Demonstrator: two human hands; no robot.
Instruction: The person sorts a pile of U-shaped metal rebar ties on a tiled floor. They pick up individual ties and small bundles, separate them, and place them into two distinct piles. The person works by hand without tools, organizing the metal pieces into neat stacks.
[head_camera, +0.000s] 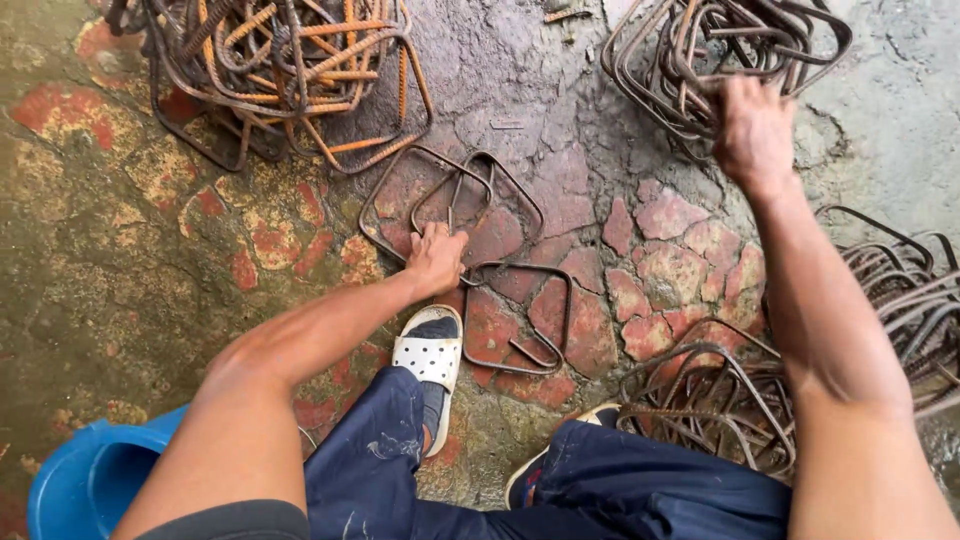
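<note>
The left hand (436, 258) was down on the stone floor (120, 250), with its fingers curled around the corner of a rebar stirrup (425, 195), a bent loop of rusty steel rod that lay flat on the ground. The hold was narrow and closed on the rod. Just beyond this hand, a second flat stirrup (505, 200) overlapped the first one, and a third stirrup (530, 320) lay beside the hand, toward the person's right, touching the others near the knuckles. Directly below the wrist stood a foot in a white sandal (430, 360) with small holes.

The right hand (755, 130) was stretched far forward and reached into a pile of stirrups (700, 50) at the top of the view. The hand was blurred, and I cannot tell if the fingers were closed on a rod or only touching the pile. Under the right forearm there was another heap of stirrups (700, 400), and more rods (900, 300) lay outside of that arm.

Far from both hands, beyond the left one and to its outer side, lay a big tangled orange-brown stack of stirrups (280, 70). A blue plastic tub (85, 480) stood behind the left elbow.
</note>
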